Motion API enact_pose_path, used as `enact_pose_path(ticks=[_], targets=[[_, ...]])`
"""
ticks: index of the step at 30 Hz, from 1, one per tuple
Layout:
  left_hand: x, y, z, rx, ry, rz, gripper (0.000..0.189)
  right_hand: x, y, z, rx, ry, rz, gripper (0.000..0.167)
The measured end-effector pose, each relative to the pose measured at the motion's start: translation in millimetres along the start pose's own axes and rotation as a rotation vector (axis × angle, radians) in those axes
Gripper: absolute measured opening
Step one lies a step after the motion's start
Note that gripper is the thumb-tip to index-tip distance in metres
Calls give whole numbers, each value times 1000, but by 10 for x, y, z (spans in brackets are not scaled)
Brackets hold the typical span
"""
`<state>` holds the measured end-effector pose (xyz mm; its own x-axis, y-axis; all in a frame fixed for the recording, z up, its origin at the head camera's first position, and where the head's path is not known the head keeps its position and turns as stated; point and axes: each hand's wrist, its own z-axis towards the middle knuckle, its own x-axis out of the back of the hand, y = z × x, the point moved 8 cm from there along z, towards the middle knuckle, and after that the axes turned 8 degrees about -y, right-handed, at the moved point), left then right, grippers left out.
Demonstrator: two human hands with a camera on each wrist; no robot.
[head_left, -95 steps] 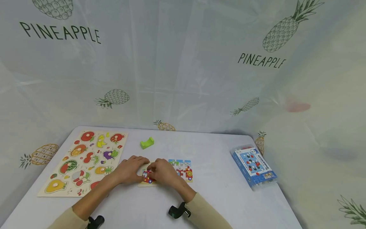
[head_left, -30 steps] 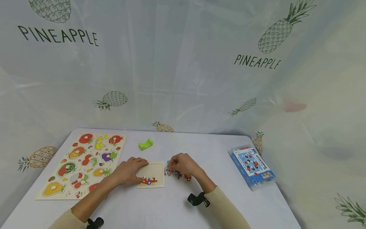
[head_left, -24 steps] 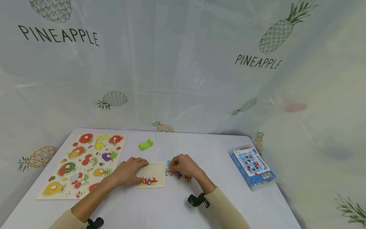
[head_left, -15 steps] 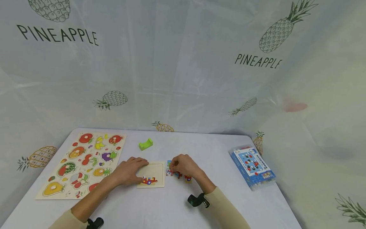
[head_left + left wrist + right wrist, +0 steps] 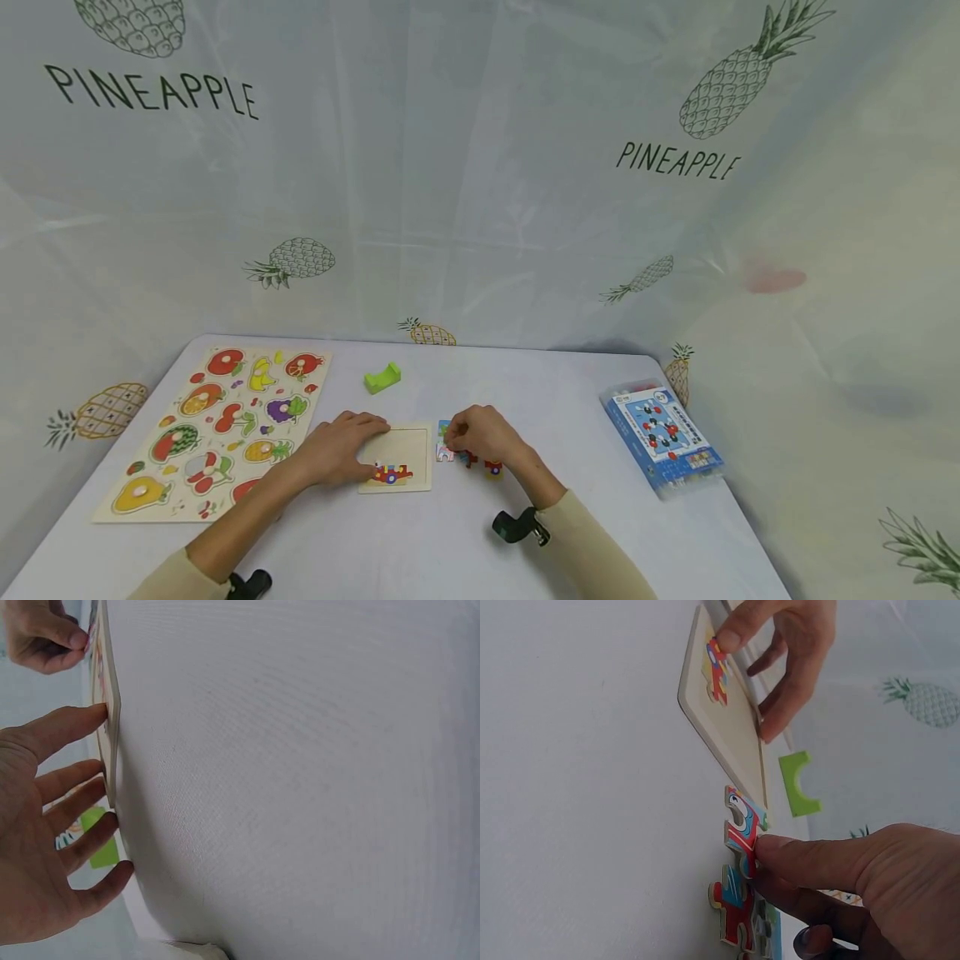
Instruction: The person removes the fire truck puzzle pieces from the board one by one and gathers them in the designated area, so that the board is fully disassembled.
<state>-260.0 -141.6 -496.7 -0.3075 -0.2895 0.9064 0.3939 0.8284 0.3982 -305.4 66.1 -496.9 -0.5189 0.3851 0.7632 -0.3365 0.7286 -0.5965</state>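
In the head view, my left hand (image 5: pixel 341 450) lies at the left side of a shallow wooden puzzle tray (image 5: pixel 408 442). Its fingers spread along the tray's edge, as the left wrist view also shows, and its thumb touches a red vehicle-picture puzzle piece (image 5: pixel 716 671) inside the tray. To the right of the tray, my right hand (image 5: pixel 483 433) pinches a puzzle piece (image 5: pixel 739 825) between thumb and index finger. That piece has red, white and blue print. Another red and blue puzzle piece (image 5: pixel 735 904) lies beside it on the table; the fingers partly cover the remaining pieces.
A large fruit puzzle board (image 5: pixel 217 433) occupies the table's left side. Behind the tray sits a green curved block (image 5: pixel 383 378). A blue box (image 5: pixel 663 437) in clear packaging lies at the right edge. A pineapple-print curtain (image 5: pixel 480 208) hangs behind the white table (image 5: pixel 420 550).
Compared with the oldest frame, my right hand has moved right from the tray to the loose pieces, leaving the red piece inside. The pinched piece has lately shifted slightly right; my left hand stays.
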Motion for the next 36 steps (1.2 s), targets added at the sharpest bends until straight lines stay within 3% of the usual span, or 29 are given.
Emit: enact_pose_path(ticks=[21, 28, 36], targets=[[-22, -24, 21, 2, 6, 13, 64, -19, -6, 14, -1, 40, -76, 9], [-31, -35, 16, 8, 1, -1, 65, -45, -4, 12, 12, 24, -33, 7], [-26, -30, 7, 10, 4, -8, 65, -59, 2, 24, 8, 32, -57, 9]])
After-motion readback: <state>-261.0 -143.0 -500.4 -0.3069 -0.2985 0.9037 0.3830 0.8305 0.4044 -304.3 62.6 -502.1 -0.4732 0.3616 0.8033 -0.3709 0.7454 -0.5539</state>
